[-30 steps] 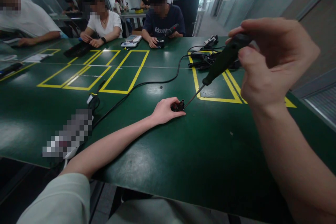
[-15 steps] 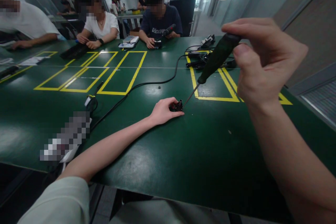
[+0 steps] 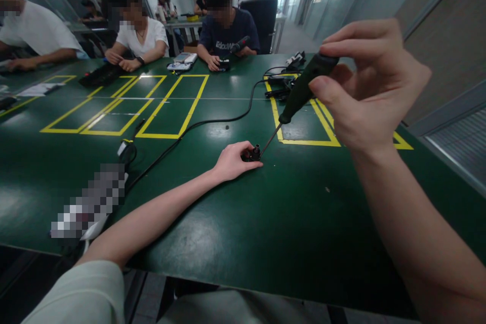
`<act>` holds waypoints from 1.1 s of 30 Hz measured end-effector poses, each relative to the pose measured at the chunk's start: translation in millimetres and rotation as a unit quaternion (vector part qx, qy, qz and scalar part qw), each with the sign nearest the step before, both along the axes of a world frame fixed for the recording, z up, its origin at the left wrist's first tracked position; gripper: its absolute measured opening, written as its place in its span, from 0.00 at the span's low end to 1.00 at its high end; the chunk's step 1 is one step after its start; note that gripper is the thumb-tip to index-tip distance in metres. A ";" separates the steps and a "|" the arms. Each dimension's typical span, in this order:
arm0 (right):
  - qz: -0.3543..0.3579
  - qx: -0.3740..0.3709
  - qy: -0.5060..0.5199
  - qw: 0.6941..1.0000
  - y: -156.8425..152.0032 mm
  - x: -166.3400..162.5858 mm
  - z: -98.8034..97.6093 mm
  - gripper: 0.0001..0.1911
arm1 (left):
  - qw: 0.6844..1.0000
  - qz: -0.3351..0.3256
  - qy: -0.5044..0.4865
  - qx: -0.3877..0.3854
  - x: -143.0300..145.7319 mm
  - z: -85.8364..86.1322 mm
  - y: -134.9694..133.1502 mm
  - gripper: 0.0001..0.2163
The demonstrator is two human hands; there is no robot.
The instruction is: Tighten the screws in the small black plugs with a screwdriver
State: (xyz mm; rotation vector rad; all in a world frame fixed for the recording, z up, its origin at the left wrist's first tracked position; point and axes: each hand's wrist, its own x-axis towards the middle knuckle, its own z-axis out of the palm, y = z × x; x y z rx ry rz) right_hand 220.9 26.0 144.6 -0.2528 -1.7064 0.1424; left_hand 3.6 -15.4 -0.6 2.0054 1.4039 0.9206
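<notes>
My left hand [image 3: 232, 162] rests on the green table and pinches a small dark part [image 3: 253, 153] with a short upright cylinder on it. Its exact kind is too small to tell. My right hand [image 3: 368, 83] is raised at the right, thumb and fingers closed on the dark green handle of a screwdriver [image 3: 304, 86]. The tool slants down to the left. Its thin shaft ends at the right side of the small dark part; whether the tip touches it I cannot tell.
Yellow tape outlines [image 3: 182, 106] mark the green table [image 3: 212, 233]. A black cable [image 3: 205, 122] runs from near a blurred-out power strip [image 3: 94, 197] at left toward black devices [image 3: 281, 92] at the back right. Several people [image 3: 228, 25] sit across the table.
The whole view has shifted slightly, moving things a little left. My right fingers have changed their hold on the screwdriver handle, spreading a bit more. My left hand still pinches the small dark part.
</notes>
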 end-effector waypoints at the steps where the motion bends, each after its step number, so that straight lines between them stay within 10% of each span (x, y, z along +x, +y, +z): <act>1: -0.002 -0.001 -0.001 1.000 -0.2 -0.2 0.1 0.19 | 1.000 0.000 0.001 0.000 -0.2 0.1 0.0 0.15; 21: 0.084 -0.052 -0.004 0.995 -4.5 -7.6 1.6 0.13 | 1.000 0.000 0.005 -0.003 -1.8 1.8 -0.7 0.15; 33: -0.058 0.001 -0.034 0.998 -6.8 1.4 2.7 0.11 | 1.000 -0.003 -0.007 -0.008 -1.7 3.3 -0.8 0.15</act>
